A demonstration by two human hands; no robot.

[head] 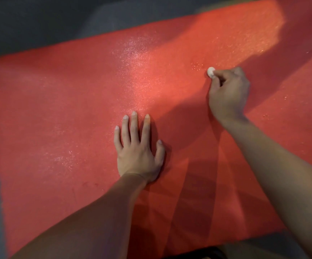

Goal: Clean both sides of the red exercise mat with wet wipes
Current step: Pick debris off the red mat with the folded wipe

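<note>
I look down through the head camera at a red exercise mat [76, 109] spread flat over a dark grey floor [30, 19], filling most of the view. My left hand [139, 152] lies palm down near the middle of the mat, fingers straight and slightly spread, pressing on the surface and holding nothing. To the right and farther away, my right hand [228, 94] is curled, its fingertips pinching a small white wad, a balled wet wipe [211, 72]. The wipe pokes out past the fingertips on their far left side and appears to touch the mat there. The mat surface around the wipe and across the far middle glistens with tiny bright specks. Both bare forearms reach in from the near edge, and their shadows fall across the near right part of the mat.
</note>
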